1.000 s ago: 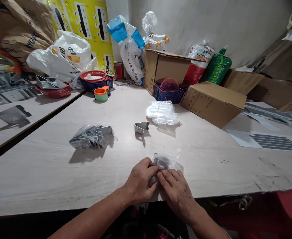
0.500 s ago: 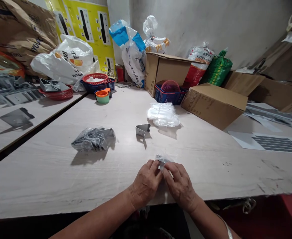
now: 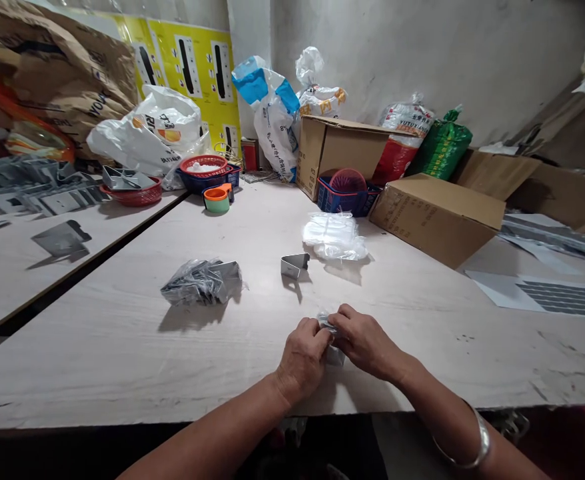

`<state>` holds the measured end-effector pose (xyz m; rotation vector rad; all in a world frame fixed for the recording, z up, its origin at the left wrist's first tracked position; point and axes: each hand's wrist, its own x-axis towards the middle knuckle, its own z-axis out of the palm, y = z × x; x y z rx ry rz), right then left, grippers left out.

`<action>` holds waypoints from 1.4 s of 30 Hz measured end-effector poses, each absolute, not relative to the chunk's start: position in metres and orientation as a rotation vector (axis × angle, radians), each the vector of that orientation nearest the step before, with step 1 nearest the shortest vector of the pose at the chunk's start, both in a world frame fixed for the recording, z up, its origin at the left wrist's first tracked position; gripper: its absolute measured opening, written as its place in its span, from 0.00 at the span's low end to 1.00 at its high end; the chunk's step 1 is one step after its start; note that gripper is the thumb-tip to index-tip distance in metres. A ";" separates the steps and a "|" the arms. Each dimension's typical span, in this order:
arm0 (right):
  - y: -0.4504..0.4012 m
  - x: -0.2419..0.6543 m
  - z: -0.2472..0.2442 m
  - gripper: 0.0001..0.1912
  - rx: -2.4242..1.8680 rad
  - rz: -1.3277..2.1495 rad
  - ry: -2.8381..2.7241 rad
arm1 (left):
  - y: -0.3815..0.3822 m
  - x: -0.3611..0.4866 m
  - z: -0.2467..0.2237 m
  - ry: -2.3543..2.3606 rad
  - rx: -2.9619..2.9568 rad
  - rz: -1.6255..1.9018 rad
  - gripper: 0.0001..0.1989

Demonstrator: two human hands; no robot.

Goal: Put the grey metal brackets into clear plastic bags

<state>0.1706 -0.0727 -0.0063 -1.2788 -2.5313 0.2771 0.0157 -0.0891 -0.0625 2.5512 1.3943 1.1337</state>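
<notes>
Between my two hands, close to the table's front edge, is a small metal bracket in a clear plastic bag (image 3: 335,356), mostly covered by my fingers. My left hand (image 3: 303,360) pinches its left side. From the right, my right hand (image 3: 367,341) grips the plastic with fingers closed. Just beyond my hands a bent grey metal bracket (image 3: 294,265) stands on the table. Left of it lies a pile of bagged brackets (image 3: 200,283). A stack of clear plastic bags (image 3: 333,235) lies farther back.
An orange and green tape roll (image 3: 217,199) and a red basket (image 3: 203,165) stand at the back left. Many loose brackets (image 3: 42,187) cover the far left table, across a dark gap. Cardboard boxes (image 3: 437,210) and a blue basket (image 3: 345,193) stand at the back right.
My right hand has turned and shifted up and right, its wrist now farther out with a bracelet showing. More of the bagged bracket shows below the fingers. The whole view has shifted slightly.
</notes>
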 end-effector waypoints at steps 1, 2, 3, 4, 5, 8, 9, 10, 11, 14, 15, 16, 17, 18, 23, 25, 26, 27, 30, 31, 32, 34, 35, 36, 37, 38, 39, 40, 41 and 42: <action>-0.074 0.171 -0.003 0.08 -1.255 0.311 -2.554 | -0.089 0.017 -0.063 1.418 2.534 1.147 0.08; -0.075 0.172 -0.001 0.08 -1.237 0.347 -2.567 | -0.089 0.018 -0.064 1.435 2.530 1.166 0.08; -0.076 0.172 0.002 0.08 -1.229 0.378 -2.570 | -0.090 0.018 -0.065 1.444 2.538 1.189 0.09; -0.077 0.173 0.004 0.06 -1.232 0.404 -2.564 | -0.091 0.019 -0.066 1.447 2.548 1.212 0.09; -0.077 0.173 0.005 0.05 -1.242 0.427 -2.551 | -0.093 0.019 -0.066 1.446 2.552 1.231 0.09; -0.076 0.173 0.002 0.04 -1.265 0.497 -2.501 | -0.099 0.019 -0.066 1.433 2.519 1.203 0.06; -0.074 0.173 0.001 0.04 -1.269 0.514 -2.485 | -0.101 0.018 -0.065 1.420 2.506 1.170 0.05; -0.073 0.172 -0.001 0.04 -1.275 0.521 -2.470 | -0.103 0.018 -0.065 1.405 2.496 1.136 0.04; -0.072 0.172 -0.003 0.04 -1.284 0.515 -2.457 | -0.105 0.018 -0.065 1.394 2.487 1.115 0.04; -0.070 0.169 -0.006 0.04 -1.333 0.466 -2.442 | -0.105 0.019 -0.068 1.403 2.438 1.159 0.06; -0.070 0.168 -0.006 0.04 -1.353 0.450 -2.451 | -0.104 0.020 -0.070 1.412 2.418 1.194 0.07; -0.069 0.167 -0.006 0.04 -1.374 0.434 -2.464 | -0.103 0.020 -0.071 1.413 2.401 1.231 0.08; -0.069 0.166 -0.005 0.05 -1.396 0.417 -2.483 | -0.102 0.020 -0.072 1.411 2.388 1.258 0.08; -0.069 0.165 -0.005 0.05 -1.419 0.398 -2.506 | -0.100 0.020 -0.073 1.411 2.378 1.272 0.08; -0.065 0.158 -0.005 0.04 -1.538 0.263 -2.628 | -0.096 0.019 -0.066 1.492 2.166 1.163 0.04; -0.063 0.156 -0.007 0.03 -1.584 0.216 -2.659 | -0.093 0.020 -0.062 1.539 1.990 1.090 0.07; -0.062 0.154 -0.007 0.02 -1.594 0.208 -2.673 | -0.091 0.021 -0.060 1.557 1.911 1.060 0.08; -0.061 0.153 -0.008 0.02 -1.599 0.209 -2.681 | -0.089 0.022 -0.059 1.573 1.845 1.036 0.09; -0.058 0.152 -0.007 0.02 -1.596 0.272 -2.691 | -0.085 0.022 -0.057 1.592 1.765 0.957 0.11; -0.058 0.152 -0.007 0.02 -1.591 0.309 -2.689 | -0.085 0.020 -0.056 1.571 1.770 0.923 0.12; -0.057 0.152 -0.006 0.04 -1.575 0.352 -2.685 | -0.085 0.017 -0.055 1.525 1.787 0.892 0.13; -0.055 0.150 -0.004 0.06 -1.506 0.445 -2.659 | -0.087 0.003 -0.049 1.382 1.856 0.902 0.17; -0.054 0.148 -0.004 0.07 -1.459 0.492 -2.627 | -0.088 -0.007 -0.045 1.310 1.909 0.962 0.21; -0.052 0.143 -0.004 0.07 -1.406 0.539 -2.579 | -0.088 -0.019 -0.039 1.256 1.976 1.055 0.24; -0.050 0.137 -0.005 0.07 -1.353 0.580 -2.516 | -0.087 -0.034 -0.031 1.234 2.051 1.170 0.26; -0.048 0.129 -0.006 0.06 -1.300 0.614 -2.445 | -0.085 -0.050 -0.023 1.250 2.125 1.288 0.25; -0.045 0.119 -0.009 0.06 -1.246 0.641 -2.369 | -0.081 -0.068 -0.015 1.301 2.192 1.380 0.23; -0.042 0.107 -0.012 0.06 -1.195 0.654 -2.290 | -0.075 -0.087 -0.006 1.408 2.240 1.434 0.18; -0.039 0.093 -0.016 0.05 -1.146 0.652 -2.212 | -0.068 -0.107 0.001 1.552 2.256 1.476 0.13; -0.035 0.078 -0.020 0.05 -1.101 0.636 -2.134 | -0.060 -0.127 0.007 1.682 2.274 1.470 0.11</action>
